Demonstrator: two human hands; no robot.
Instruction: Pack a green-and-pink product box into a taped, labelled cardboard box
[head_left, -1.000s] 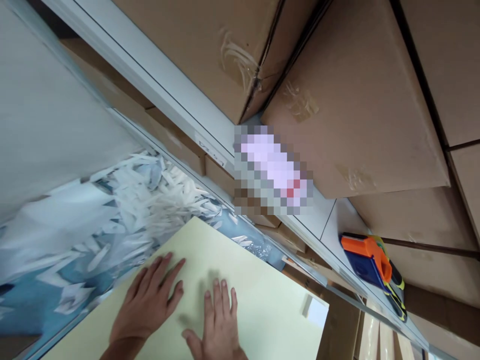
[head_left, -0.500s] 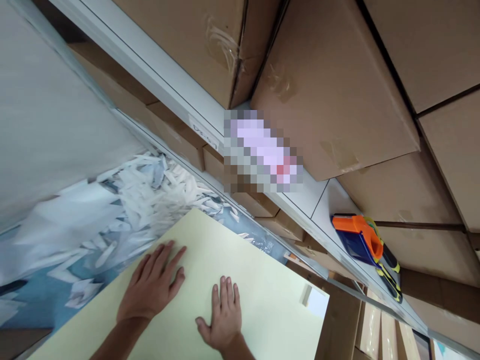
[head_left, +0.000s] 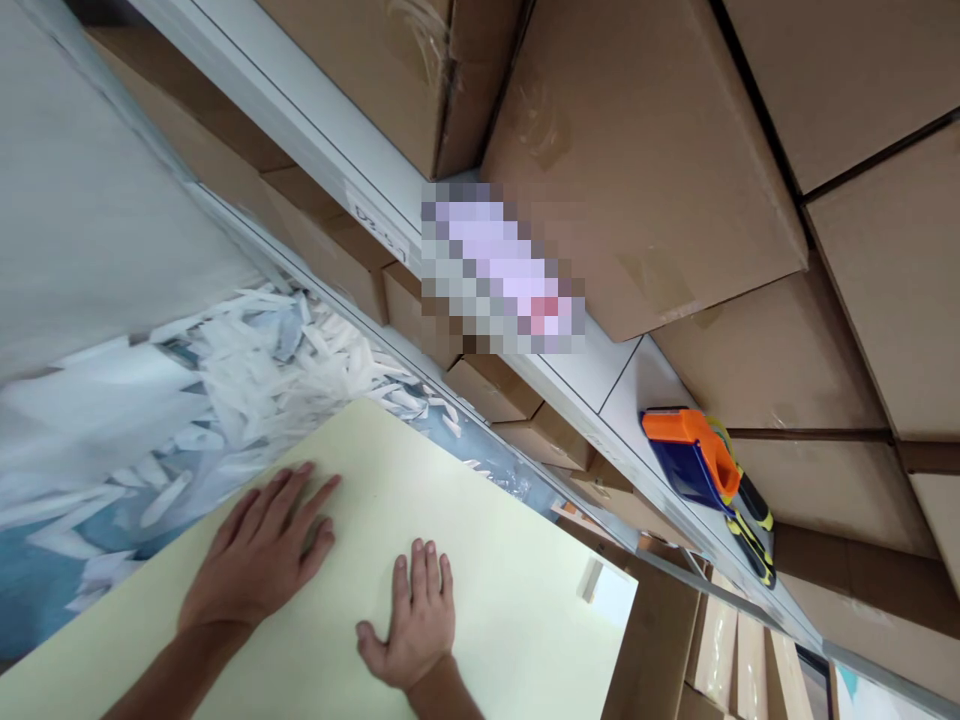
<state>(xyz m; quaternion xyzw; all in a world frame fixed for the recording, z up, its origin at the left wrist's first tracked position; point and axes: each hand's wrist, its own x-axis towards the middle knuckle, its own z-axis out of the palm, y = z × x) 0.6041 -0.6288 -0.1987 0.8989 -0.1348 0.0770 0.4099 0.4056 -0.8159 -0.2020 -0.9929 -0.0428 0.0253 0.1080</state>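
Both of my hands lie flat on a large pale yellow-green sheet [head_left: 495, 570] that covers the work surface in the lower part of the view. My left hand [head_left: 259, 555] rests palm down near the sheet's left edge, fingers stretched out and slightly spread. My right hand [head_left: 412, 620] lies palm down a little to its right, fingers straight and close together, thumb out. Neither hand holds anything. A small white piece [head_left: 606, 594] sits at the sheet's right corner.
A heap of white paper strips [head_left: 255, 380] on blue lies left of the sheet. A grey metal shelf rail [head_left: 315, 130] runs diagonally, with brown cardboard boxes [head_left: 637, 170] stacked on it. An orange and blue tape dispenser [head_left: 705, 470] sits on the shelf at the right.
Both hands have slid slightly down and left on the sheet, still flat. The view has shifted, so the shelf and boxes sit a little higher and further left.
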